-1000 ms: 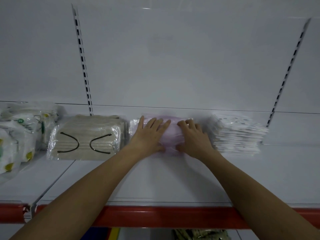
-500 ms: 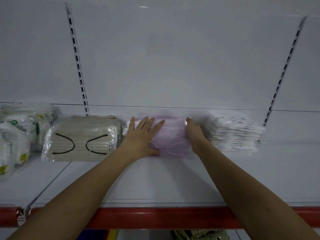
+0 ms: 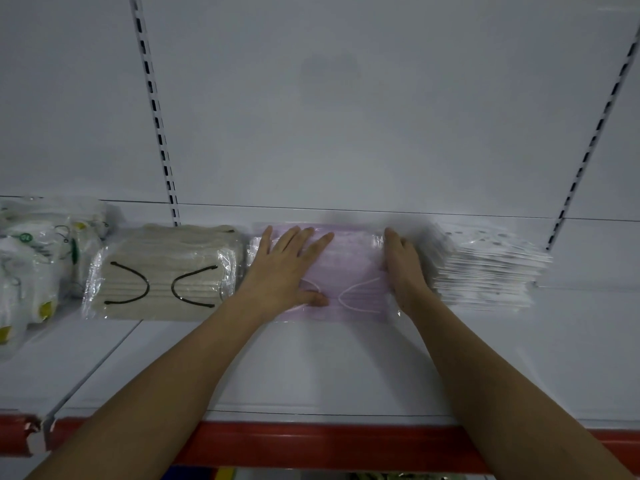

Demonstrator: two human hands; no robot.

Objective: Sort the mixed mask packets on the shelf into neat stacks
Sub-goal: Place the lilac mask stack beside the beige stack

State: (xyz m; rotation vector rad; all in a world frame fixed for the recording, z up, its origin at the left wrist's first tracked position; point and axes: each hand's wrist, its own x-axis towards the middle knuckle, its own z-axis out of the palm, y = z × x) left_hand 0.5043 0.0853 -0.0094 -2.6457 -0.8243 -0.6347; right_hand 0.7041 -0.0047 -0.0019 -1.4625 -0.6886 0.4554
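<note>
White shelf (image 3: 346, 368) | pink mask packet (image 3: 349, 271) between both hands | left hand (image 3: 287, 271) flat on top, fingers spread | right hand (image 3: 403, 268) straight-fingered against its right edge | beige stack (image 3: 162, 271) left, white stack (image 3: 491, 268) right

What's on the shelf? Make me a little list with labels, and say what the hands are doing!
Left hand: flat on top of the pink mask packet, fingers spread
Right hand: straight fingers against the pink packet's right edge
Left of pink: beige mask packet with black loops
Right of pink: white packet stack
Far left: white packets with green and yellow marks
Shelf: white, red front edge
</note>
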